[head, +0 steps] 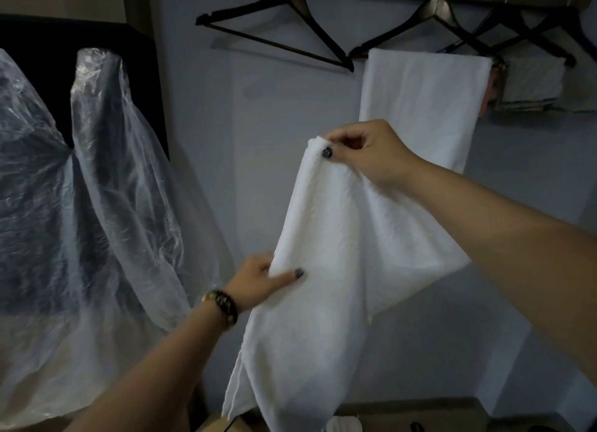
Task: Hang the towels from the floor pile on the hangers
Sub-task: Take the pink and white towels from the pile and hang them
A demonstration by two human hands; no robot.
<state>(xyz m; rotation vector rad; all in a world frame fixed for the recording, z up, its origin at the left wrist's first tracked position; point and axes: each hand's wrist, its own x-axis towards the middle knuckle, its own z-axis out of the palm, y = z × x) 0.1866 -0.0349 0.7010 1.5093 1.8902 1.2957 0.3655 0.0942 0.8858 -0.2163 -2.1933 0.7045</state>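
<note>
A white towel [323,270] hangs in front of me, held up by both hands. My right hand [365,153] pinches its top corner between thumb and fingers. Lower down, my left hand [261,279] grips the towel's left edge, thumb on the front. An empty dark hanger [277,27] hangs on the rail at the upper middle. To its right a second hanger [433,14] carries another white towel [420,105] folded over its bar. Further right, more dark hangers [533,34] hold a grey folded towel [529,85]. The floor pile is out of sight.
Clear plastic garment covers [80,189] hang over dark clothes on the left. A pale wall [258,140] stands behind the hangers. Brownish boxes or furniture [403,415] sit at the bottom edge below the towel.
</note>
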